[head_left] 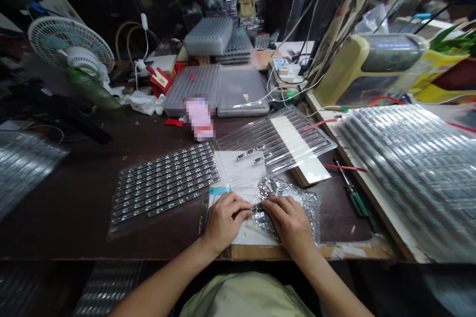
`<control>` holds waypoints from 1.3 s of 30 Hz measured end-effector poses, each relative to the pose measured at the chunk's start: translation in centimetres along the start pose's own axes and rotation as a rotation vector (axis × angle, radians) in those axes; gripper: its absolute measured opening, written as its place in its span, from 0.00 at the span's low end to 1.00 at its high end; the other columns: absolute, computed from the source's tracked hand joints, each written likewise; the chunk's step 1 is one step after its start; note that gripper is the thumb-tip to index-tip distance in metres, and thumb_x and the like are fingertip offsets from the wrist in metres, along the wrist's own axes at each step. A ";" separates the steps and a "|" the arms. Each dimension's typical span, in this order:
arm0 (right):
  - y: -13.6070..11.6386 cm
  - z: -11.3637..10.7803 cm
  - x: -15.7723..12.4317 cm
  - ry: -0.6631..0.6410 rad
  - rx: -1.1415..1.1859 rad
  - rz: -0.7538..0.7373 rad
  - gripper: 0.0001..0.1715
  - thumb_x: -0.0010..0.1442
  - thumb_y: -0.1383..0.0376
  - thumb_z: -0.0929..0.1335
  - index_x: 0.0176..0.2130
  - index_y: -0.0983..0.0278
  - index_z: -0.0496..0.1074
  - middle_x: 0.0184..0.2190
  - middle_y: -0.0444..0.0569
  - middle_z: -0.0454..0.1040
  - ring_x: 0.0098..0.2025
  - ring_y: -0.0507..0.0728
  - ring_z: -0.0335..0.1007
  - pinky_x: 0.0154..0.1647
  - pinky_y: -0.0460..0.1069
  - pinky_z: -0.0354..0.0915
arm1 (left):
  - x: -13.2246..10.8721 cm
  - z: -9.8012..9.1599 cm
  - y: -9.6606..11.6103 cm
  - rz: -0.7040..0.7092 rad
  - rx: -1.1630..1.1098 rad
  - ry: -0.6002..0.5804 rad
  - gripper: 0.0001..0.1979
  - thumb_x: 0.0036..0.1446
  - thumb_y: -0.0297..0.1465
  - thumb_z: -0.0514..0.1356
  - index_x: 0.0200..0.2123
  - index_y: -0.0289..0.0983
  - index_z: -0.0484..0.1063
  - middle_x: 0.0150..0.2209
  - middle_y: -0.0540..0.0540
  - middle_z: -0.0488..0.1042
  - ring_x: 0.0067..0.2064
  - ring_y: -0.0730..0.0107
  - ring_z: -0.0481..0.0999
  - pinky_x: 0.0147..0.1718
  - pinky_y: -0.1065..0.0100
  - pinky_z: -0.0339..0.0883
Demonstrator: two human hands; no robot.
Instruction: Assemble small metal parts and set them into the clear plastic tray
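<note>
My left hand (pixel 225 219) and my right hand (pixel 288 221) meet at the near edge of the dark table (pixel 74 208), fingers pinched together over a pile of small shiny metal parts (pixel 293 195) lying on a clear bag. Both hands pinch small metal pieces where they touch at the middle. The pile rests on a white sheet (pixel 241 173). Left of my hands lies a clear tray filled with rows of metal parts (pixel 163 183). Behind my hands a clear ridged tray (pixel 275 141) holds three loose parts (pixel 253 154).
A stack of filled clear trays (pixel 412 168) sits at the right. A green-handled screwdriver (pixel 353 193) lies beside it. A desk fan (pixel 72 52) stands at the far left. Grey lidded cases (pixel 219 89), cables and a yellow-cased device (pixel 372 67) crowd the back.
</note>
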State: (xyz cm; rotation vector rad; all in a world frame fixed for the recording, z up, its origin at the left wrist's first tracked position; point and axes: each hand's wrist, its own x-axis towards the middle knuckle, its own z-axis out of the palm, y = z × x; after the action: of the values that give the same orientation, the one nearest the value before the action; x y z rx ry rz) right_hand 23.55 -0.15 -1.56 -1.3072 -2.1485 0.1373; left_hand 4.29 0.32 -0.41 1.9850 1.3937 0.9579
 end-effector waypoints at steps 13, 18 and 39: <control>-0.1 0.1 0.2 0.007 0.073 0.034 0.11 0.64 0.69 0.62 0.42 0.62 0.72 0.37 0.51 0.73 0.39 0.57 0.66 0.41 0.53 0.64 | -0.3 0.4 -0.5 0.034 0.037 -0.033 0.05 0.54 0.26 0.63 0.33 0.40 0.78 0.31 0.47 0.76 0.36 0.67 0.74 0.37 0.66 0.68; -0.2 -0.5 0.6 0.050 0.124 0.036 0.12 0.64 0.69 0.62 0.43 0.61 0.74 0.35 0.50 0.74 0.36 0.56 0.67 0.37 0.51 0.66 | -0.1 -0.1 -0.5 0.035 -0.029 0.001 0.05 0.55 0.27 0.62 0.34 0.40 0.78 0.31 0.47 0.76 0.36 0.68 0.74 0.36 0.68 0.68; -4.1 2.9 2.2 -0.023 0.046 0.027 0.04 0.59 0.62 0.70 0.33 0.54 0.77 0.33 0.42 0.76 0.35 0.53 0.65 0.36 0.51 0.54 | 6.2 -5.5 -3.7 0.056 0.444 0.159 0.05 0.57 0.31 0.59 0.33 0.42 0.76 0.36 0.48 0.78 0.40 0.62 0.73 0.48 0.57 0.55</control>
State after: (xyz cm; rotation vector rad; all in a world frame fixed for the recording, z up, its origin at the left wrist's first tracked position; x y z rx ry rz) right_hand 18.10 0.24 -1.40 -1.3144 -2.1351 0.2125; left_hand -0.83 7.55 1.73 2.3162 1.7706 0.9040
